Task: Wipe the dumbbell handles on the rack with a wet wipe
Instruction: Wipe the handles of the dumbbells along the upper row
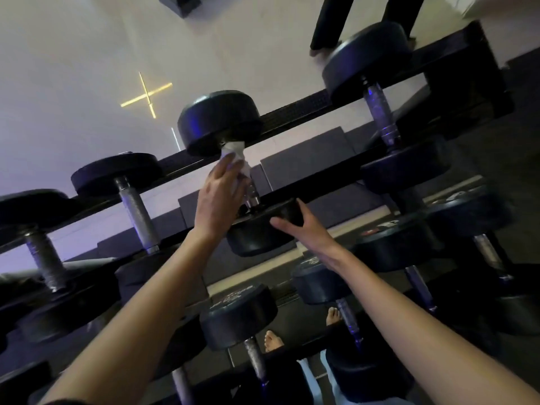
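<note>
I see a yellow cross of light [146, 95] glowing on a pale surface [73, 54]; I cannot tell whether that is wall, floor or mirror. Just below and right of the cross stands a thin white light strip [175, 138]. Far right of the cross, at the top edge, a person's dark trouser legs [362, 19] show. Above the cross a dark block [179, 4] meets the top edge. Below and right of it lie grey panels [304, 162]. The light looks violet-blue.
</note>
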